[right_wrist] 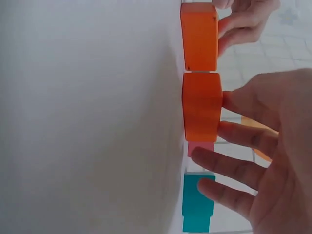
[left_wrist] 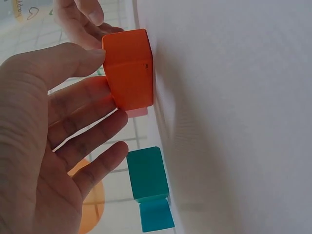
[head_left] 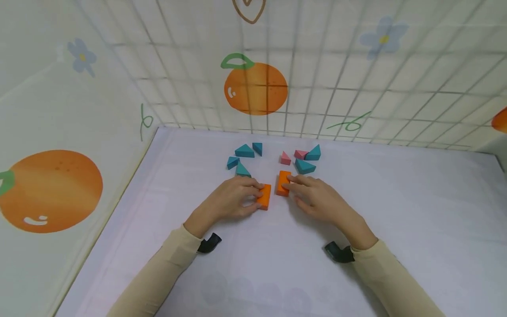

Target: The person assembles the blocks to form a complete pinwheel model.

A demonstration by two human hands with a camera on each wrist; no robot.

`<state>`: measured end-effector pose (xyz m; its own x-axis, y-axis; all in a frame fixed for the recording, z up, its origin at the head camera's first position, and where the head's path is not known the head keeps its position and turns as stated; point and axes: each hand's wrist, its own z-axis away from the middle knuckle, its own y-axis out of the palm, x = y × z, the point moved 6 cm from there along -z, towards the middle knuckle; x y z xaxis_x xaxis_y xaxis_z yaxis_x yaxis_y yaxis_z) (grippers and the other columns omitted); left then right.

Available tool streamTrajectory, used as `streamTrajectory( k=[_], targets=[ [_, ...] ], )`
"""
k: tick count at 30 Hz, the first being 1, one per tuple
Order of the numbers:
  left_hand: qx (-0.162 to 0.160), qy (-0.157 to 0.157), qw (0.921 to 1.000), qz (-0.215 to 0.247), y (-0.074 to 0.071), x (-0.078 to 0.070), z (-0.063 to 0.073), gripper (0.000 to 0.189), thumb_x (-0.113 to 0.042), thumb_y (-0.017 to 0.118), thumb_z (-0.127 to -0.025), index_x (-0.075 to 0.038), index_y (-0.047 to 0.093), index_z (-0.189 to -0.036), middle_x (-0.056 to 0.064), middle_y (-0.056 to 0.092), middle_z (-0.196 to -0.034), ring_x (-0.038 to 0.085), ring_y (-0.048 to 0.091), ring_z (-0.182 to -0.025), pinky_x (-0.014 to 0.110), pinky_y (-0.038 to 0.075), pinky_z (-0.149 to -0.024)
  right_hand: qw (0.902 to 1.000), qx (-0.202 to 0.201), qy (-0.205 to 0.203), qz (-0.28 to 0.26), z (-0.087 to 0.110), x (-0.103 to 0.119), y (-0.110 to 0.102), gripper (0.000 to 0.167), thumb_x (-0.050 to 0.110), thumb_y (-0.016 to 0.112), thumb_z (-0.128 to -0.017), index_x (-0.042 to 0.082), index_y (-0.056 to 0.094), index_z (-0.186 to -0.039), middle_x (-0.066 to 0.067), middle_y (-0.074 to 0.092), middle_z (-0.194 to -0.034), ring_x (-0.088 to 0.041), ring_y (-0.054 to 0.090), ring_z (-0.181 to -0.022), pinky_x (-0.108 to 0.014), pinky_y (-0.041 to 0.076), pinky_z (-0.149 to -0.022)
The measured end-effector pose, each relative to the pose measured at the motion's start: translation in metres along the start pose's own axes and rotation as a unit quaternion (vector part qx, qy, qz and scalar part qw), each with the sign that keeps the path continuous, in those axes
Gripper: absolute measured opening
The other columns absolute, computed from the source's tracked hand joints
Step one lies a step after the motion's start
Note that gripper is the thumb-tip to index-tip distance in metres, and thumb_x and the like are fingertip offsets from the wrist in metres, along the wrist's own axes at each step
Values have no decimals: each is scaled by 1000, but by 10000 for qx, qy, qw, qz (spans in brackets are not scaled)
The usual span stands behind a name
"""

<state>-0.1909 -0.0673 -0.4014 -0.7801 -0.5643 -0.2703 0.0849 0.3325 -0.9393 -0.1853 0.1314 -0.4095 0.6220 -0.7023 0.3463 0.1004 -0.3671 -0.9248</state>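
Observation:
Two orange rectangular blocks lie on the pale tabletop with a narrow gap between them. My left hand touches the left orange block; in the left wrist view its thumb and loosely extended fingers meet the upper side. My right hand rests fingertips on the right orange block, set slightly farther back. In the right wrist view, thumb and index finger touch that block, while the other fingers stretch past it. Just beyond the left hand stands a teal triangular block, partly hidden by it.
Behind the left hand lie more teal triangular blocks. At the back right are two pink triangular blocks and two teal ones. A pale cloth printed with oranges and a wire grid stand behind the table. Dark curved pieces extend from both sleeves.

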Motion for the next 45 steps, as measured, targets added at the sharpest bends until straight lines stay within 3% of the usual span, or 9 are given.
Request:
streamTrajectory(
  k=[9,18,23,35,45],
  targets=[
    [-3,48,10000,11,0,2,3,24,-28,77,-83,-12,78,-101,0,70,-113,16,64,-104,31,52,-95,9998,158,-82,-100,-4,3,10,46,15,65,-92,11,57,-137,-11,49,-147,-31,53,-128,-52,47,-102],
    [239,-249,9994,33,0,6,5,33,-32,75,-86,-13,75,-112,-1,67,-122,15,62,-112,30,52,-97,9999,-5,-115,118,-4,3,11,48,17,65,-92,13,55,-139,-9,47,-149,-30,52,-130,-53,46,-102],
    [253,-159,9995,102,0,5,4,34,-37,76,-84,-13,76,-109,-1,69,-117,16,63,-108,31,52,-96,9998,24,-140,99,-4,3,9,45,16,65,-92,11,57,-136,-7,50,-147,-29,50,-131,-51,46,-103],
    [163,169,9995,230,1,-2,-2,34,-34,78,-83,-12,76,-109,-1,71,-113,15,65,-105,30,52,-95,9997,204,-72,-128,-5,1,18,58,17,65,-92,13,46,-147,-5,39,-156,-29,47,-134,-51,42,-108],
    [157,158,9996,152,0,-5,-4,32,-35,78,-83,-14,77,-106,-1,71,-112,15,65,-105,30,53,-94,9997,41,-167,-188,-3,1,19,58,20,63,-94,14,44,-148,-7,34,-158,-30,43,-138,-54,39,-110]
  ],
)
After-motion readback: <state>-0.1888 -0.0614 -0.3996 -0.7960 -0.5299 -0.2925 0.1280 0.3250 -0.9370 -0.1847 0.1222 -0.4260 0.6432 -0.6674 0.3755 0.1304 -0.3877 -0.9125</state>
